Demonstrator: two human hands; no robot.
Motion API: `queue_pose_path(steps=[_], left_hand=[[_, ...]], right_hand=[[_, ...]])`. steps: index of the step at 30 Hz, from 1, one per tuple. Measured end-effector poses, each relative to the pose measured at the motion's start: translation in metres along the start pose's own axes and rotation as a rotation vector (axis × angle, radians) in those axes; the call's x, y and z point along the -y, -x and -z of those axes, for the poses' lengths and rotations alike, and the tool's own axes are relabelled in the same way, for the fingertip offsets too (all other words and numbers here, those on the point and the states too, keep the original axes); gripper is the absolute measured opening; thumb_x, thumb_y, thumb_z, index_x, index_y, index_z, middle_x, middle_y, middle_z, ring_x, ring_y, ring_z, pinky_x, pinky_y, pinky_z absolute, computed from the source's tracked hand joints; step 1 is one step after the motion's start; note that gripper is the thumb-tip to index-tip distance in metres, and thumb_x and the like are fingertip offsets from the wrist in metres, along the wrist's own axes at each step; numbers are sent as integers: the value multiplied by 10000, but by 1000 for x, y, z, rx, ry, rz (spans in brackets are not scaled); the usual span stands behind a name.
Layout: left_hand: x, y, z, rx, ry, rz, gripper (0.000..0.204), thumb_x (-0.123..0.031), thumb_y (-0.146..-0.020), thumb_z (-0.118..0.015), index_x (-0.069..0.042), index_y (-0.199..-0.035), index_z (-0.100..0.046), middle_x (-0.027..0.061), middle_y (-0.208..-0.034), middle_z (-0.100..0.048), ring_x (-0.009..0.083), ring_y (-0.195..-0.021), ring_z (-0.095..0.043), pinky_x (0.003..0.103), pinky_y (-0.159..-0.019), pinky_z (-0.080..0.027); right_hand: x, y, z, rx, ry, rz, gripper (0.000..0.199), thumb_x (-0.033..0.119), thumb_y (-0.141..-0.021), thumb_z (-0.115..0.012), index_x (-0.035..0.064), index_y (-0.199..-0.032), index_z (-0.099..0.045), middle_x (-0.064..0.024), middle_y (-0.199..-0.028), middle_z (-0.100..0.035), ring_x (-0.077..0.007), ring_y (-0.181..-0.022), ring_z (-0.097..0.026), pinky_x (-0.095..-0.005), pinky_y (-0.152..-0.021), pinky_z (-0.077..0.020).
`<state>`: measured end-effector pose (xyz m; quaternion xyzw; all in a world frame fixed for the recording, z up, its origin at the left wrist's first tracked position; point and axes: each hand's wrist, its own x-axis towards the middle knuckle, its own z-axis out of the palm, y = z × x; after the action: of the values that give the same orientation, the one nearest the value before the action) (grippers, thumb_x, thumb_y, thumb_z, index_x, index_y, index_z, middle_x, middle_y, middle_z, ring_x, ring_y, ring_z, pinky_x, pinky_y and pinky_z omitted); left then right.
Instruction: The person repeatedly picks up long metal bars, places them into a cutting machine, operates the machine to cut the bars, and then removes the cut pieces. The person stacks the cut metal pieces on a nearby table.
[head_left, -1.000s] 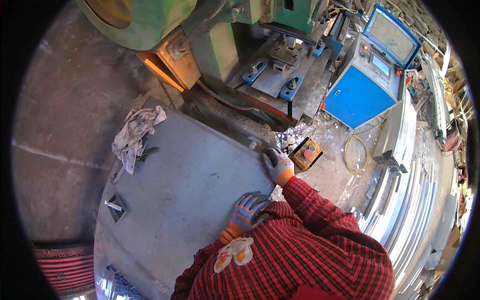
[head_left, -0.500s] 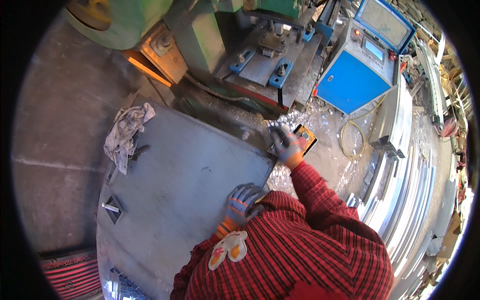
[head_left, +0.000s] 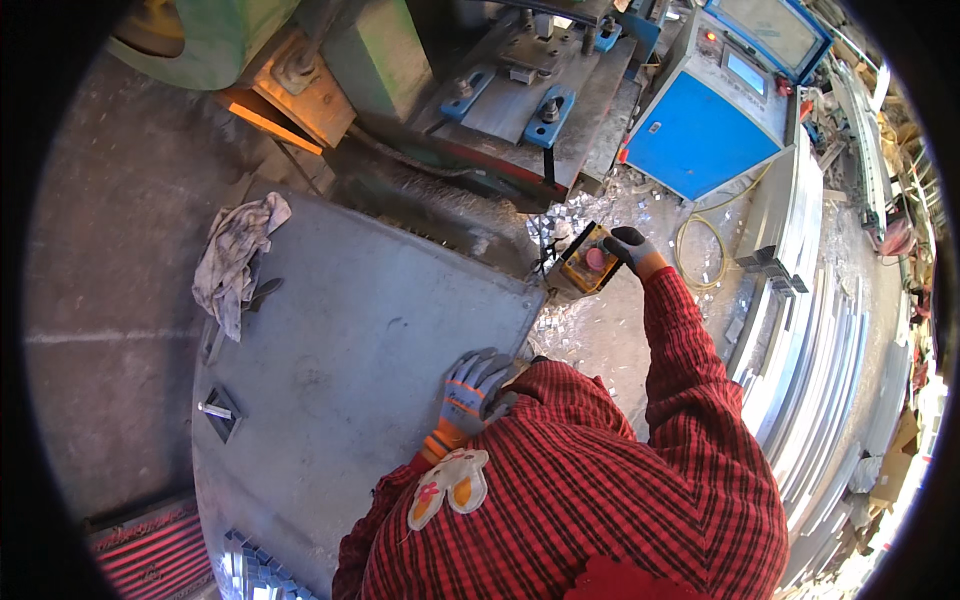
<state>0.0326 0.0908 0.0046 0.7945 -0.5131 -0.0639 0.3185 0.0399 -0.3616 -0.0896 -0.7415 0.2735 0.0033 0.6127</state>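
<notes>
My left hand (head_left: 474, 388), in a grey and orange work glove, rests on the grey metal tabletop (head_left: 330, 330) near its right edge. Its fingers are stretched out and nothing shows in them. Beyond the table's far right corner stands a yellow and black push-button box (head_left: 574, 272) with a round red button (head_left: 596, 259) on its face. My right hand (head_left: 634, 250), gloved the same way, grips the right edge of this box. Its fingers bend over the rim, and the fingertips are partly hidden.
A green press carries a die plate (head_left: 505, 110) with blue clamps (head_left: 550, 117). A blue control cabinet (head_left: 690, 135) stands at far right, near long metal profiles (head_left: 800, 370). A dirty rag (head_left: 240, 255) hangs on the table's left edge. Metal scraps litter the floor.
My right hand has moved rightward, from the left side of the push-button box to its right edge. More of the box shows now. My left hand stays on the tabletop.
</notes>
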Motion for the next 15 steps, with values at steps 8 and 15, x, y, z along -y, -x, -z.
queue_pose_path(steps=[8, 15], left_hand=[[-6, -3, 3, -8, 33, 26, 487, -367, -856, -703, -96, -1253, -625, 117, -1358, -576, 352, -1297, -497, 522, -1102, -374], [-10, -9, 8, -49, 50, 18, 452, -317, -853, -700, -83, -1235, -638, 124, -1313, -603, 360, -1250, -532, 518, -1083, -394]], right_hand=[[-4, -6, -7, 52, 69, -50, 590, 352, -830, -800, -55, -1221, -624, -147, -1128, -691, -219, -1002, -646, -351, -870, -524], [1, -29, 2, 101, 383, -76, 610, 401, -784, -818, -51, -1160, -655, -170, -1055, -715, -230, -955, -667, -362, -848, -528]])
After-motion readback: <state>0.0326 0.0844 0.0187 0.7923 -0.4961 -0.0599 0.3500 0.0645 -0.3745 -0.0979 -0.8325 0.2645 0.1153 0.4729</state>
